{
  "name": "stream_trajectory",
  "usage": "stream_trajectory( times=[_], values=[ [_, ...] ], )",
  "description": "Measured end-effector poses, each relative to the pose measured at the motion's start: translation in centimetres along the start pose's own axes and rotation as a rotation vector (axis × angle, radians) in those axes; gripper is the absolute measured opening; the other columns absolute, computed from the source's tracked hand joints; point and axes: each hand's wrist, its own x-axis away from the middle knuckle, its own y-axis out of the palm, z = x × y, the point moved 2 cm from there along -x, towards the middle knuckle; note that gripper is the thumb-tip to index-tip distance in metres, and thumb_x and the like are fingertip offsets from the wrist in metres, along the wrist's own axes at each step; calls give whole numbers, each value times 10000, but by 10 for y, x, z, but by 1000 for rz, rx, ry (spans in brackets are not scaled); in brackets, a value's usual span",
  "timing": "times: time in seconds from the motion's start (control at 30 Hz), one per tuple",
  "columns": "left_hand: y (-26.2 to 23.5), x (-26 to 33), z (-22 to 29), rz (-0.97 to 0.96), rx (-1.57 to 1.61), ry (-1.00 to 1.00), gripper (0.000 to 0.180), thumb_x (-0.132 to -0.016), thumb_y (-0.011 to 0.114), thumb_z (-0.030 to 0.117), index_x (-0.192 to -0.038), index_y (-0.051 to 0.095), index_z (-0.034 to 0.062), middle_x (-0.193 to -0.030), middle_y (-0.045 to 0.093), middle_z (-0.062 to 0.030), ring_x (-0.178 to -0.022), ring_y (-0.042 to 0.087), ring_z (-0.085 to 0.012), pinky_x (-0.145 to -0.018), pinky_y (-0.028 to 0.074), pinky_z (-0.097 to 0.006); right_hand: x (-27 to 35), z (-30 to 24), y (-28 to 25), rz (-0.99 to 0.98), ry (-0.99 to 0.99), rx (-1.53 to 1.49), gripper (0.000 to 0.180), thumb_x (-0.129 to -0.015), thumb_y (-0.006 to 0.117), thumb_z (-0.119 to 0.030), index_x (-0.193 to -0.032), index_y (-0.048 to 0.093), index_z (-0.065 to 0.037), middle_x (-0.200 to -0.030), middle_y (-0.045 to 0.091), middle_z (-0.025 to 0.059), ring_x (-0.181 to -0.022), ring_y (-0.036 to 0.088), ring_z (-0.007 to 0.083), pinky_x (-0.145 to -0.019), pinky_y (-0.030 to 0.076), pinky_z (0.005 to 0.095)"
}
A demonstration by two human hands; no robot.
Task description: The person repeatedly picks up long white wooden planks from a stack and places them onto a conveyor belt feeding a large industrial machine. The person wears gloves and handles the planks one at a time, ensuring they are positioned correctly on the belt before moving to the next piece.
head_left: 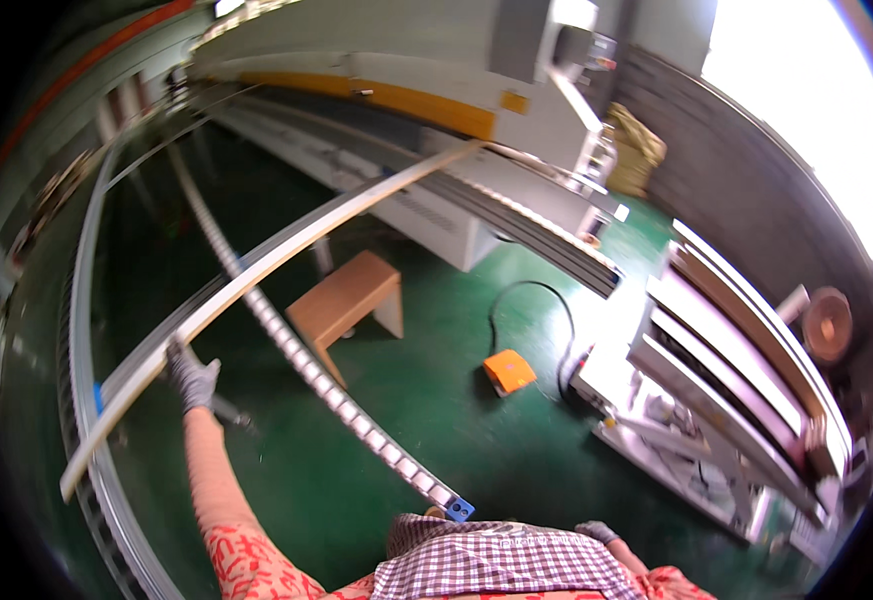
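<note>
A long pale narrow strip (306,235) runs from the left foreground up to the big press-like machine (386,60). It lies across a rail with white rollers (331,395) and a grey side rail (91,260). My left hand (193,380), in a grey glove, reaches forward and touches the strip's near edge with its fingertips. The thumb stands apart from the fingers, not closed round the strip. My right hand (597,531), also gloved, hangs low beside my checked apron (501,565), away from the strip. Its fingers are too small and blurred to read.
A brown bench-like stool (351,290) stands beyond the roller rail. An orange foot pedal (509,372) with a black cable lies on the green floor. At right stands a wheeled frame carrying long panels (726,350). The roller rail ends in a blue cap (460,510) near my waist.
</note>
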Motion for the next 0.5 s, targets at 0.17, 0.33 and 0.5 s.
stream_trajectory(
  times=[0.17, 0.33, 0.5],
  values=[
    [4, -13, -20, -243, -90, -125, 1183, -606, 874, 287, -1531, 145, 173, -1588, 212, -97, -1457, 219, -282, -1162, 227, -512, -2, 17, 102, 179, 334, -1288, 198, -894, 635, -293, -972, 646, -112, -889, 649, 48, -786, 627, 220, -695, 544, 393],
    [10, 3, -29, -415, -154, -195, 1235, -615, 883, 263, -1548, 75, 222, -1610, 156, -67, -1483, 142, -268, -1187, 158, -504, 15, -23, 84, 75, 581, -1689, 167, -906, 628, -291, -953, 642, -132, -846, 633, 22, -740, 606, 196, -679, 527, 382],
    [6, 32, -57, -512, -303, -199, 1199, -596, 905, 292, -1532, 157, 264, -1578, 246, -74, -1457, 224, -268, -1203, 166, -454, 16, -39, -6, 61, 656, -1763, 165, -943, 511, -271, -826, 594, -189, -687, 501, -40, -580, 475, 131, -551, 407, 333]
  ],
)
